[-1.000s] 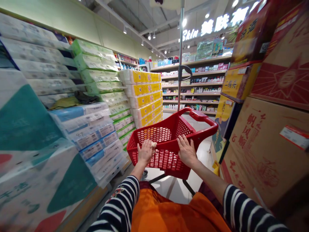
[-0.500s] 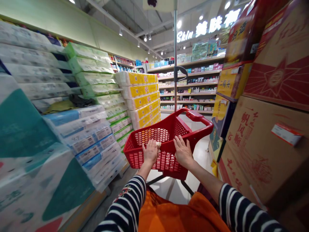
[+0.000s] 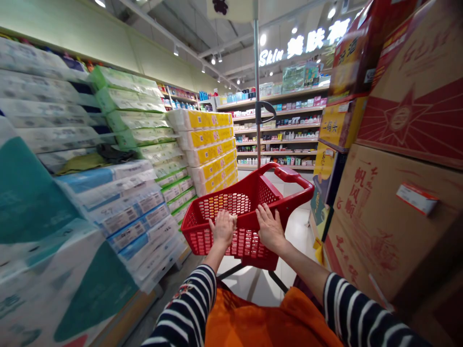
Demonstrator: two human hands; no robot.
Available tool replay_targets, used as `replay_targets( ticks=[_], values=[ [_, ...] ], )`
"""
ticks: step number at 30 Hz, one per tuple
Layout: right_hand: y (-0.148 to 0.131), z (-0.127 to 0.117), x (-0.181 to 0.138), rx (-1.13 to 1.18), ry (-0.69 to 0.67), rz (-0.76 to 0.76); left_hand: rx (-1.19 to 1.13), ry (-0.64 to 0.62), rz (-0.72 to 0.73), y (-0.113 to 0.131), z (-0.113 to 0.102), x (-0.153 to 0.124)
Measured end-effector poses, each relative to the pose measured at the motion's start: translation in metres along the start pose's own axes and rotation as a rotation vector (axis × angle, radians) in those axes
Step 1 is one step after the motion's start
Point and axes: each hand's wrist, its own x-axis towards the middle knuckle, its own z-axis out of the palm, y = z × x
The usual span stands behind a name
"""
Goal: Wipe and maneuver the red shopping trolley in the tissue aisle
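A red plastic shopping cart [image 3: 246, 219] with a perforated basket stands in front of me, its handle [image 3: 289, 174] towards the far right. On the near rim of the basket lies my left hand [image 3: 223, 230], fingers curled over a small pale crumpled cloth [image 3: 234, 220]. Most of that cloth is hidden under the fingers. My right hand [image 3: 270, 229] rests flat against the near side of the basket, close to the handle end, with its fingers stretched out. Nothing shows in that hand.
Stacked tissue packs [image 3: 139, 207] rise on the left, with yellow-and-white packs [image 3: 211, 152] beyond the cart. Cardboard cartons [image 3: 398, 212] are piled close on the right. A metal pole [image 3: 257, 91] stands behind the cart, before shelves [image 3: 285, 125] of small goods.
The whole scene has shifted slightly left in view. Both hands keep their places on the cart, and a little less of the pale cloth shows beside my left fingers.
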Motion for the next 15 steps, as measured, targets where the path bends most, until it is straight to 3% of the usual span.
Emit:
replay_targets(
  ticks=[3,6,10,12,15],
  values=[
    [0.002,-0.001,-0.001,0.003,-0.002,-0.001,-0.033,-0.010,0.056,0.005,0.000,0.000],
    [0.001,-0.002,-0.002,0.015,-0.006,-0.006,-0.013,-0.006,0.048,-0.023,-0.002,-0.001],
    [-0.001,-0.003,-0.003,0.030,-0.011,-0.011,0.044,0.022,-0.076,-0.055,-0.007,0.000],
    [-0.002,-0.003,-0.003,0.032,-0.006,-0.009,0.068,0.015,-0.033,-0.049,-0.007,-0.001],
    [-0.003,-0.003,-0.003,0.040,-0.003,-0.009,0.064,0.012,0.113,-0.012,-0.004,-0.002]
  ],
)
